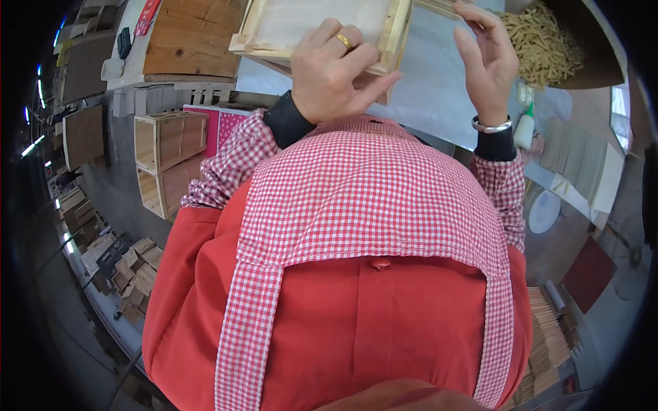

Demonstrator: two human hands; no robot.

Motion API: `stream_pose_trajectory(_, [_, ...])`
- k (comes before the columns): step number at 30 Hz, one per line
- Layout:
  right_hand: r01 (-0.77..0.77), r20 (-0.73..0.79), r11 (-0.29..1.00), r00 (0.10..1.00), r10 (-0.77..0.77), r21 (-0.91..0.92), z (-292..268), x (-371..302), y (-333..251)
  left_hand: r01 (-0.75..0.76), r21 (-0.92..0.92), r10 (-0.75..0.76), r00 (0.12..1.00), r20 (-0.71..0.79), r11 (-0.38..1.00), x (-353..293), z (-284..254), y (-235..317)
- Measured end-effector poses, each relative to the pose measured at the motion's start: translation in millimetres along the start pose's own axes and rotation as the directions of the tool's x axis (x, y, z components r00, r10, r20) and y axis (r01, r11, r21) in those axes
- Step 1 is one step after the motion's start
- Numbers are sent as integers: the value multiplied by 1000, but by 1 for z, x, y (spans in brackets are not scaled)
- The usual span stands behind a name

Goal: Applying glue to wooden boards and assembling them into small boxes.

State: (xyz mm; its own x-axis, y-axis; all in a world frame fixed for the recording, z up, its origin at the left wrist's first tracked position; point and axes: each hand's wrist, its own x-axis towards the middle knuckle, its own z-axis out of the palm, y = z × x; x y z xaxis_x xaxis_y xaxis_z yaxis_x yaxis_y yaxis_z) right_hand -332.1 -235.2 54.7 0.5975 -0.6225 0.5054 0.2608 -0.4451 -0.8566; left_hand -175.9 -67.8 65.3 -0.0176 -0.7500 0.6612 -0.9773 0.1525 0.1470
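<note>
l. hand (pixel 336 72) is laid over the near r. corner of a wooden frame (pixel 267 50); its fingers are curled in over the white panel (pixel 284 20) & its thumb is stuck out to the r., past the corner. whether the rail is truly gripped or just pressed cannot be told, as the fingertips are hidden. a gold-coloured ring (pixel 344 41) is worn on this hand. the frame is seen at top ctr, cut off by the upper edge of the view, w/ the white panel set inside its pale rails.

r. hand (pixel 488 65) is held up to the r. of the frame, w/ thumb & fingers spread apart; nothing is seen clasped in it. its fingertips are brought close to wooden strips (pixel 439 7) at the top edge; contact cannot be made out. a silver-coloured bangle (pixel 491 126) is worn at the wrist.

pale-blue tabletop (pixel 432 89) is seen btwn the hands. just r. of the r. hand, a heap of pale strips (pixel 541 44) is held in a brown box (pixel 603 51); below it a white bottle w/ green tip (pixel 524 130) is seen. at l., a large wooden box (pixel 188 38) is placed nr the frame, & wooden crates (pixel 171 140) are stacked lower down. a checked apron (pixel 370 192) is worn over a red top (pixel 315 329).
</note>
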Motion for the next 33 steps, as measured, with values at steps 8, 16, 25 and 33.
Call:
stream_pose_trajectory(8, [-515,62,849,849,524,-118,42,-57,140,47,-11,-47,998,-44,999,23,12,17])
stream_pose_trajectory(16, [-343,118,906,918,380,-248,54,-112,103,69,62,-68,998,-11,996,11,8,11])
stream_pose_trajectory(25, [-501,44,866,865,500,-2,46,-89,5,196,-387,-204,979,22,901,16,-11,-2])
stream_pose_trajectory(33, [-355,184,931,912,366,-88,107,-62,-62,510,-836,-796,583,162,203,-18,-88,-136])
